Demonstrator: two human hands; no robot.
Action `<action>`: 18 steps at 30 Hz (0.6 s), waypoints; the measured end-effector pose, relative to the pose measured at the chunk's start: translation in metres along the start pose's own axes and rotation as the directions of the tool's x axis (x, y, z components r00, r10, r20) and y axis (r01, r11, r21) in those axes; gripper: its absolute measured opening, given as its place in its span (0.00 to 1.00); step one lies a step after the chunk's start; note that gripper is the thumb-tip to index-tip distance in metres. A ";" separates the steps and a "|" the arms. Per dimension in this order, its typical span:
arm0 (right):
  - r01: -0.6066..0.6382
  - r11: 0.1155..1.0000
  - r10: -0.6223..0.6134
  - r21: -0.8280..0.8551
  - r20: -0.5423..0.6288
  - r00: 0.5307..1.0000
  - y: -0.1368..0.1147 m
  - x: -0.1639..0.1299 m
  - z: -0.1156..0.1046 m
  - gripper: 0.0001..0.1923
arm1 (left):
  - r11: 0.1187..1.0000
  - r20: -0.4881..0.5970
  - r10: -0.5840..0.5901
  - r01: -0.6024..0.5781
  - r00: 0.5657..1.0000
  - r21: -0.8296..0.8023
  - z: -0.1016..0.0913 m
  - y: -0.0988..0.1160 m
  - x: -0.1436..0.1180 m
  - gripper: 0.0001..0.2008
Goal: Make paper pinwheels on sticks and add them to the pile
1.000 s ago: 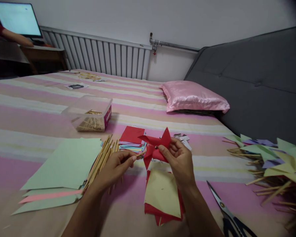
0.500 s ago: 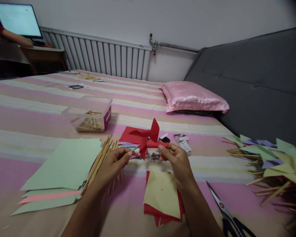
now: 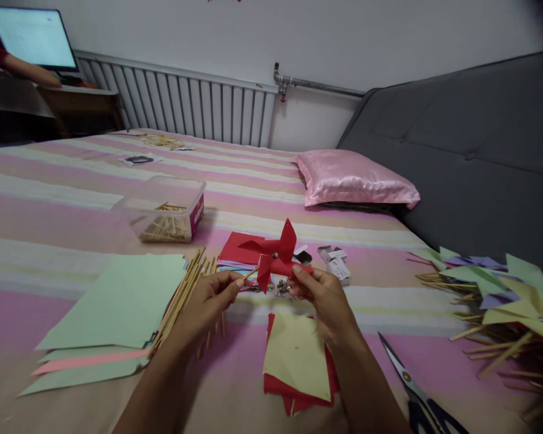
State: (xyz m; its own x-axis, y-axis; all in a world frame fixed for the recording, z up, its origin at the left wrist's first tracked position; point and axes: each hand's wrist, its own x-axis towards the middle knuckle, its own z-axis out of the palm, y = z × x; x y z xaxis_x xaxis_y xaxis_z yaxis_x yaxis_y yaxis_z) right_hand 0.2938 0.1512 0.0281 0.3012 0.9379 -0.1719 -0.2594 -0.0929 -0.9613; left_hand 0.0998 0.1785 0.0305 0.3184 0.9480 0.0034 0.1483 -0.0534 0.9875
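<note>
A red paper pinwheel (image 3: 275, 255) with a metal fastener at its centre is held up between my hands. My left hand (image 3: 217, 295) pinches its thin wooden stick (image 3: 250, 273), which runs up behind the paper. With thumb and fingers, my right hand (image 3: 319, 295) grips the pinwheel's right-hand blade. Below and behind it lies a small heap of metal fasteners (image 3: 282, 288), partly covered by my right fingers. Under my hands rests a stack of yellow and red paper squares (image 3: 297, 360). Beside my left wrist is a bundle of wooden sticks (image 3: 181, 301).
Pale green sheets (image 3: 113, 301) lie at left, and a clear plastic box (image 3: 163, 211) of sticks stands behind them. Scissors (image 3: 411, 386) and several finished pinwheels (image 3: 520, 307) lie at right. Small boxes (image 3: 338, 265) and a pink pillow (image 3: 355, 176) are farther back. A person's arm (image 3: 31, 71) shows far left.
The pinwheel has turned slightly and shifted a little to the right. My right fingers have moved inward along its blade; my left hand still pinches the stick.
</note>
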 end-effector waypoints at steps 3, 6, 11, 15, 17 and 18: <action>0.019 1.000 -0.019 0.008 -0.029 0.999 0.002 0.001 -0.002 0.14 | 1.000 0.003 -0.002 0.002 1.000 0.012 0.001 0.000 -0.001 0.13; 0.055 0.998 -0.054 0.008 -0.089 0.995 0.003 0.003 -0.003 0.14 | 1.000 0.032 -0.003 0.002 0.999 0.029 0.000 -0.001 -0.002 0.13; 0.125 0.990 -0.111 0.063 -0.184 0.977 0.001 0.005 -0.004 0.13 | 0.998 0.082 -0.016 0.011 0.997 0.068 0.000 0.000 -0.002 0.14; 0.168 0.981 -0.144 0.097 -0.212 0.967 0.000 0.005 -0.004 0.14 | 0.998 0.109 -0.026 0.019 0.994 0.063 0.001 0.002 -0.002 0.14; 0.202 0.973 -0.175 0.109 -0.220 0.960 0.000 0.005 -0.004 0.14 | 0.999 0.117 -0.027 0.022 0.993 0.047 0.001 0.003 -0.002 0.14; 0.219 0.969 -0.190 0.115 -0.220 0.957 0.000 0.005 -0.004 0.14 | 0.999 0.118 -0.033 0.029 0.992 0.037 0.001 0.003 -0.003 0.14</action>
State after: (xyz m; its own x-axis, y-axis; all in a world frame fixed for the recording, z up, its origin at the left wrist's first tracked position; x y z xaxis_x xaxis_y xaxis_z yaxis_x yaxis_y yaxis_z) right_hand 0.2990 0.1546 0.0263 0.5395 0.8415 -0.0292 -0.2906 0.1535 -0.9445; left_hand 0.1007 0.1756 0.0330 0.4219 0.9054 -0.0477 0.1917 -0.0376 0.9807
